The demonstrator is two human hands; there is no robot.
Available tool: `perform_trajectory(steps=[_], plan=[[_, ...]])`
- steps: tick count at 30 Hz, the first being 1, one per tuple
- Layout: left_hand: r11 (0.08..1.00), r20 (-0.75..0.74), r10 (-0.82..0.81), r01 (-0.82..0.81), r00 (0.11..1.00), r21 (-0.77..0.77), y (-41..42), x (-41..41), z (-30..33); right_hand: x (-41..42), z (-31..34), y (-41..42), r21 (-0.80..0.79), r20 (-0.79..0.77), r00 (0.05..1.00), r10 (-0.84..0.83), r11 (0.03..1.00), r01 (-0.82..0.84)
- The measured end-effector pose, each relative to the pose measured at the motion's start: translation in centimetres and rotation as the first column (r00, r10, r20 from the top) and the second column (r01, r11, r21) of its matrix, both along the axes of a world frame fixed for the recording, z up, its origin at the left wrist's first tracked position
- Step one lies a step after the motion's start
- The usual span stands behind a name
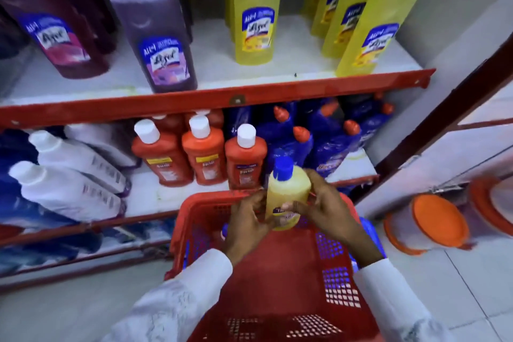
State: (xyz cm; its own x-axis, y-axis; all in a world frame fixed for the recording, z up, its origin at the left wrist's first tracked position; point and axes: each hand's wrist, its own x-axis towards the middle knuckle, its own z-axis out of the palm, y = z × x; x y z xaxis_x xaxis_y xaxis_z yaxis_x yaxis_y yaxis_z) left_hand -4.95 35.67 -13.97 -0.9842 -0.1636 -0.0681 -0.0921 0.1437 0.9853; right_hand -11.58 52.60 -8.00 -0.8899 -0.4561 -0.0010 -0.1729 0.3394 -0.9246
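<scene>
yellow bottle up in both hands, right over the basket

from the head view i've got the yellow bottle [287, 194] off every surface. it hangs in the air above the far rim of the red basket [277, 272], just in front of the lower shelf [155, 197].

the right hand [326, 208] has the fuller hold, fingers curled round the bottle's right flank and thumb across the label. the left hand [248, 219] comes in from the other side with fingers curled onto the lower left of the body. it looks like a lighter pinch, though blur hides the fingertips. neither hand is spread open.

now the relation that counts. the bottle's long axis runs near upright, with the blue cap [282, 168] on top and tipped a touch away from me toward the shelf. the base points down into the basket. the bottle sits between the hands, the left one lower and the right one at mid-body. both touch it, but i'd call the right the carrying hand.

the orange bottles [205, 153] stand just behind and to the left. the big yellow bottles [256, 8] sit well above on the upper shelf [194, 100]. my read is that shelving it means forward, cap leading, and binning it means straight down, base first.
</scene>
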Motion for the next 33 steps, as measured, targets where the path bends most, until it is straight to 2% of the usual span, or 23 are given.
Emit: perform_trajectory(steps=[5, 10, 15, 17, 19, 22, 28, 30, 33], plan=[[0.983, 0.129, 0.0, 0.024, 0.992, -0.184, 2.6, 0.2, -5.9, -0.1, -7.1, 2.3, 0.277, 0.034, 0.998, -0.055, 0.96, 0.043], [0.941, 0.285, 0.053, 0.047, 0.957, -0.334, 4.5, -0.2, -10.3, -0.2, -12.8, 2.3, 0.323, 0.1, 0.993, -0.064, 0.946, 0.028], [0.93, 0.421, 0.061, 0.101, 0.905, -0.353, 4.8, -1.0, -12.1, -0.5, -15.8, 1.8, 0.323, 0.158, 0.986, -0.061, 0.946, 0.007], [0.941, 0.434, 0.104, 0.053, 0.895, -0.335, 4.8, -1.3, -12.3, -0.4, -16.3, 1.7, 0.333, 0.178, 0.981, -0.07, 0.943, 0.007], [0.972, 0.452, 0.138, -0.033, 0.881, -0.232, 4.7, -1.6, -12.3, -0.4, -16.4, 1.6, 0.348, 0.189, 0.978, -0.094, 0.937, 0.023], [0.984, 0.431, 0.126, -0.058, 0.894, -0.168, 4.4, -1.9, -11.6, -0.4, -16.0, 1.6, 0.36, 0.195, 0.974, -0.115, 0.932, 0.038], [0.94, 0.321, 0.059, 0.056, 0.945, -0.338, 2.7, -2.5, -7.4, -1.6, -12.3, 1.5, 0.406, 0.143, 0.989, -0.033, 0.913, -0.028], [0.901, 0.274, 0.004, 0.115, 0.962, -0.417, 2.1, -2.4, -4.9, -2.1, -9.8, 1.2, 0.378, 0.097, 0.995, -0.018, 0.925, -0.02], [0.874, 0.135, -0.057, 0.115, 0.989, -0.472, 1.3, -2.9, 0.0, -2.9, -5.1, 0.5, 0.283, -0.01, 0.999, -0.042, 0.958, 0.043]])
